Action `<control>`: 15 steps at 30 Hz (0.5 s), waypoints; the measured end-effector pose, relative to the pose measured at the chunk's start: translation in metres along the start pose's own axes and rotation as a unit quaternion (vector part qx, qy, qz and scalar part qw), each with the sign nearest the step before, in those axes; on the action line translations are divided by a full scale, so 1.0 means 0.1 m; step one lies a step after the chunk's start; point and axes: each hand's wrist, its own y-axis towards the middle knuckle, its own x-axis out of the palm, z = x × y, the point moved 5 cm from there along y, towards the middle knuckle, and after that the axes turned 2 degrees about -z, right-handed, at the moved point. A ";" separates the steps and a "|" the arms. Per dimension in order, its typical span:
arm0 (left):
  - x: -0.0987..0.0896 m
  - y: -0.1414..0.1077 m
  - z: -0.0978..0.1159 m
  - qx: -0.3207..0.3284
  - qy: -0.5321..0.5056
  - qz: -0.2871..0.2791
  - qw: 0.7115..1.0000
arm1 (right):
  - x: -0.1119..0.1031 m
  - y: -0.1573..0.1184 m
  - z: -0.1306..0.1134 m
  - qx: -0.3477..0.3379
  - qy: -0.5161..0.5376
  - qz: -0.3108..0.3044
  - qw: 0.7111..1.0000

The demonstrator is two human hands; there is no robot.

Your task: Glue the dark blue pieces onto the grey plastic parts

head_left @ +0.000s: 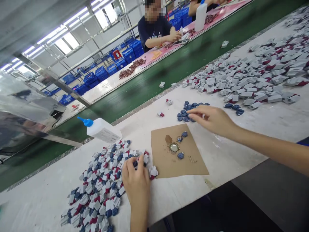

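My left hand (136,177) is at the right edge of a mixed pile (98,190) of small grey-white, dark blue and dark red pieces. Its fingers are closed around a small grey-white and blue piece (135,163), partly hidden. My right hand (214,120) reaches to a cluster of small dark blue pieces (184,114), thumb and forefinger pinched at one of them. Between the hands lies a brown cardboard sheet (166,164). On it are a puddle of brown glue-like liquid (168,139), a round ornament with a pale centre (174,147), blue pieces (180,155) and tiny pins (192,159).
A white bottle with a blue nozzle (103,130) leans behind the left pile. A large heap of grey-white and red pieces (260,77) spreads at the right. Beyond runs a green conveyor belt (135,96). Across it a person (155,32) works at a pink-covered table (166,50).
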 end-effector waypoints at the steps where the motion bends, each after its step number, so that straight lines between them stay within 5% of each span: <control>1: 0.02 0.01 -0.03 0.005 0.039 -0.001 0.999 | -0.07 0.04 0.18 0.008 -0.068 0.020 0.997; 5: 0.10 0.00 -0.02 0.025 0.078 0.007 0.997 | -0.12 0.02 0.61 -0.019 -0.229 0.016 0.973; 8: 0.15 0.03 0.08 0.080 0.065 -0.011 0.995 | 0.00 -0.02 0.62 -0.075 -0.264 0.001 0.962; 11: 0.21 0.07 0.14 0.130 0.049 -0.092 0.986 | 0.10 -0.03 0.55 -0.113 -0.278 0.006 0.954; 15: 0.22 0.10 0.03 0.105 0.043 -0.150 0.982 | 0.11 -0.01 0.56 -0.122 -0.276 0.027 0.953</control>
